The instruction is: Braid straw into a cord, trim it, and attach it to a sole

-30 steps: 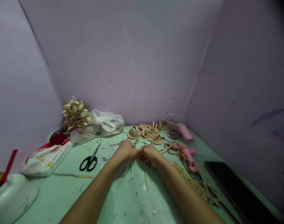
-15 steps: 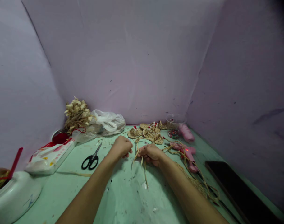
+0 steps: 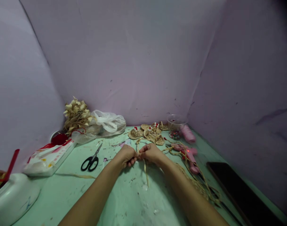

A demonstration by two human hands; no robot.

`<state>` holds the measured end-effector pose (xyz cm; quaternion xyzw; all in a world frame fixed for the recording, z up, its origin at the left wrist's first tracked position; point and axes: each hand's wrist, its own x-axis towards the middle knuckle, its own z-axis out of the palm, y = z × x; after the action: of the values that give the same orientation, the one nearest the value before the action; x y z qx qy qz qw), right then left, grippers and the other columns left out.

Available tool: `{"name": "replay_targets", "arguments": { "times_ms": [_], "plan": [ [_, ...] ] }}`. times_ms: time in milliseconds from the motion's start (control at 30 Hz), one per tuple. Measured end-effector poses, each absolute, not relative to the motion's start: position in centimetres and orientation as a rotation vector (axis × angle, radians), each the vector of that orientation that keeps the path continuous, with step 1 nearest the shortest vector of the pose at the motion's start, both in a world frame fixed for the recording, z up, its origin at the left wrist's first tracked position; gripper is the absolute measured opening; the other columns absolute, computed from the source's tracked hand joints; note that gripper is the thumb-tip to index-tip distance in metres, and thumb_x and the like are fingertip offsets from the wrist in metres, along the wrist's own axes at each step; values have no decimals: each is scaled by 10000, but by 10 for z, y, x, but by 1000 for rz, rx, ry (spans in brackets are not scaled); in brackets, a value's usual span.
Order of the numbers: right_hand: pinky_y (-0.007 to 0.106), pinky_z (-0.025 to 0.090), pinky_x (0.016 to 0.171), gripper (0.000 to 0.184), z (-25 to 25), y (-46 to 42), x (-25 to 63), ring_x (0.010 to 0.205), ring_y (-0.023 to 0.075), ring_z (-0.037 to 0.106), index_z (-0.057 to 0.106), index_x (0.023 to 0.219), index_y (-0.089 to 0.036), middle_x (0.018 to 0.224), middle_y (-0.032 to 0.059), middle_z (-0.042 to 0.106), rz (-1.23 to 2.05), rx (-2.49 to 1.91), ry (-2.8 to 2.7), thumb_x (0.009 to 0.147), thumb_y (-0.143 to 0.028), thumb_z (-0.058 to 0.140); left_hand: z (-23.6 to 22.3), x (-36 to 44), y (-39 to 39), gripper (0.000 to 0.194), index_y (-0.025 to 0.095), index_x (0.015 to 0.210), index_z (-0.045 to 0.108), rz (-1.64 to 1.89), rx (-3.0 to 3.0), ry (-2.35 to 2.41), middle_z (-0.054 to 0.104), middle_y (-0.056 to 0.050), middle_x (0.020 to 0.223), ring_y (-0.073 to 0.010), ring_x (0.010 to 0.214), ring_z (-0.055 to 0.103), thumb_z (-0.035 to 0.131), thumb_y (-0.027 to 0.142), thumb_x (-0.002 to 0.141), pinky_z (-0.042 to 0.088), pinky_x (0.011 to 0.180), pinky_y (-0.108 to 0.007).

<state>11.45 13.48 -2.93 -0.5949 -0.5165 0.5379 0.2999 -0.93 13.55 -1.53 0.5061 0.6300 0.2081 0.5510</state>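
My left hand (image 3: 128,155) and my right hand (image 3: 151,153) meet at the middle of the green table, fingertips touching or nearly so. Both are closed in a pinch on a tan braided straw cord (image 3: 145,169). Its loose strands hang down below my fingers, and a loop of it rises behind them. The cord trails off past my right wrist to a loose coil (image 3: 195,182) beside my right forearm. Just beyond my hands lie several small woven straw hats (image 3: 153,135) with red and white beads. My fingers hide the spot where they grip.
Black-handled scissors (image 3: 90,163) lie left of my left arm. To the right are a pink glue gun (image 3: 189,153) with a red light, pink thread spool (image 3: 188,134), clear bead tub (image 3: 175,127) and dark phone (image 3: 237,188). Dried husks (image 3: 76,114), plastic bag (image 3: 110,122) and white pot (image 3: 18,197) stand left.
My left hand has moved right to meet my right hand and now pinches the straw cord. My right hand keeps its hold, almost in place.
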Motion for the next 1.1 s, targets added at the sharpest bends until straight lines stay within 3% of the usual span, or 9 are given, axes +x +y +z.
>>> {"name": "replay_targets", "arguments": {
  "times_ms": [200,433,667,767,900,1000,1100],
  "plan": [
    [231,277,500,70,-15,125,109,617,161,516,599,480,-166,535,49,575,824,-1802,-1737,473,-97,613,-11,-2,132,164,140,387,406,573,1243,1604,298,49,243,-55,241,252,495,73,507,133,295,-196],
    [250,259,480,23,-1,114,102,549,166,510,639,508,-180,512,64,574,671,-1841,-1925,519,-200,634,-14,-5,133,187,156,370,360,544,1179,1579,307,45,268,-42,242,239,462,123,523,120,300,-192],
    [229,276,460,54,-1,117,109,487,131,486,617,472,-172,421,12,520,899,-1757,-1897,512,-178,654,-16,-19,139,145,150,381,383,474,1200,1440,322,50,285,-38,238,237,474,130,493,94,294,-190],
    [213,296,428,98,0,125,119,446,111,470,597,533,-156,444,13,526,1002,-1781,-1718,597,-230,608,-19,-24,142,149,148,415,408,455,1217,1362,343,58,316,-33,248,237,531,172,497,92,289,-188],
    [192,368,416,89,-1,127,115,420,90,482,560,623,-142,519,21,561,1217,-1748,-1484,681,-158,494,-21,-28,145,129,148,460,431,449,1241,1295,339,72,341,-23,258,222,537,206,505,90,294,-178],
    [199,415,420,115,-6,123,103,390,87,485,536,586,-137,484,8,548,1420,-1675,-1391,667,-97,466,-21,-29,144,120,153,463,428,445,1276,1283,331,75,344,-26,263,217,511,223,512,105,295,-176],
    [189,378,368,151,-16,123,99,328,69,421,506,502,-134,413,-13,494,1502,-1639,-1330,639,-79,478,-20,-29,143,79,153,473,445,429,1334,1305,354,67,356,-34,271,230,479,211,515,122,298,-179]
  ]
}}
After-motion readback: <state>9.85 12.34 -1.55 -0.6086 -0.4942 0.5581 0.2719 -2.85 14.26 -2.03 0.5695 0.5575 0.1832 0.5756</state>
